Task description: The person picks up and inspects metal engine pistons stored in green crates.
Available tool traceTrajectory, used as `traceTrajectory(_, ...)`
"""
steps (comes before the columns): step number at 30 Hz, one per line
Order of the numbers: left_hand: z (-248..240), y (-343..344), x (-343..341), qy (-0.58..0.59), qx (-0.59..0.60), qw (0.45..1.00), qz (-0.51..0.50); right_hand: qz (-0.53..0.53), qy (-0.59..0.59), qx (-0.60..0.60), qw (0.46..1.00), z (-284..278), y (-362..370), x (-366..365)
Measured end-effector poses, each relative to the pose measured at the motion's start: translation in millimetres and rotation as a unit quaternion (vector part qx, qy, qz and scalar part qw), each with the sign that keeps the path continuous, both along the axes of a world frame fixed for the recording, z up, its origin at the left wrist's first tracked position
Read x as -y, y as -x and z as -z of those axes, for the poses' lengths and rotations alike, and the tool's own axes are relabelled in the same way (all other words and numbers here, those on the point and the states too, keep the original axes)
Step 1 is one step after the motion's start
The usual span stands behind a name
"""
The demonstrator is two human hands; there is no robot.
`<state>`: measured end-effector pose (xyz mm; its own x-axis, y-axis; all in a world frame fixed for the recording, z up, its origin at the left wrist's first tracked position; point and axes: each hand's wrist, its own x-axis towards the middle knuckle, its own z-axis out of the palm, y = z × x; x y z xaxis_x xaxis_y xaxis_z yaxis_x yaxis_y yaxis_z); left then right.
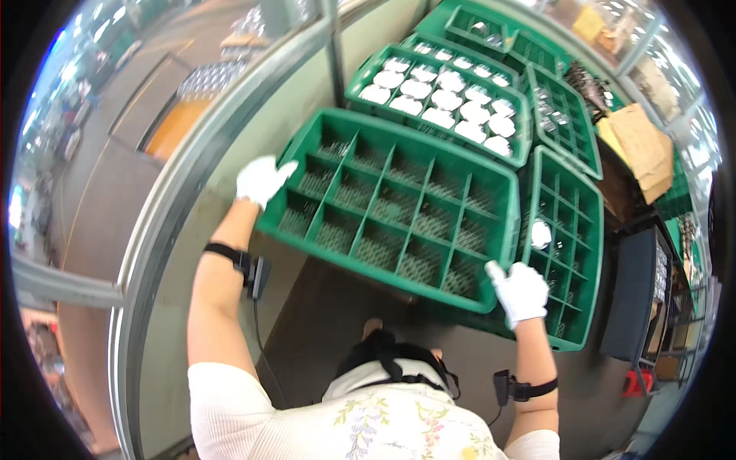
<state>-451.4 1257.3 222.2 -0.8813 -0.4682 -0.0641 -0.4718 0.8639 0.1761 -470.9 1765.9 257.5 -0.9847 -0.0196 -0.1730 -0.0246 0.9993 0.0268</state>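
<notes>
A large green plastic crate [360, 262], split by thin dividers into several compartments with mesh-like bottoms, is held tilted in front of me. My left hand [263, 181], in a white glove, grips its left end. At the near right corner my right hand [521, 291], also gloved in white, has its fingers round the rim, thumb on top. No large parts show in the compartments; a few at the far left look to hold something small and dark that I cannot make out.
Behind it stands a green crate [524, 115] filled with shiny white round parts. To the right another divided crate [596, 261] holds a white part [541, 234]. Brown cardboard [640, 146] lies farther right. A metal-framed partition [165, 207] runs along my left.
</notes>
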Motion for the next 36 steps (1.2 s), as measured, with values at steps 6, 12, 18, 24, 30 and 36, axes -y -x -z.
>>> traceTrajectory(6, -81, -9, -23, 0.123, -0.123, 0.979, 0.103, -0.195, 0.235, -0.076, 0.949, -22, -14, 28)
traceTrajectory(12, -172, -27, -90, 0.077, -0.091, 0.975, 0.189, -0.607, 0.334, 0.277, 0.666, -9, -107, 156)
traceTrajectory(18, -215, -16, -165, 0.101, -0.145, 0.941, 0.29, -0.625, 0.298, 0.487, 0.532, -15, -224, 236)
traceTrajectory(24, -298, -32, -239, 0.081, -0.126, 0.937, 0.316, -0.557, 0.359, 0.528, 0.531, -5, -255, 240)
traceTrajectory(30, -262, -9, -241, -0.059, -0.247, 0.913, 0.32, -0.447, 0.432, 0.521, 0.585, -29, -181, 189)
traceTrajectory(36, -198, -57, -333, 0.049, -0.07, 0.804, 0.589, -0.27, 0.513, 0.588, 0.563, -5, -144, 53)
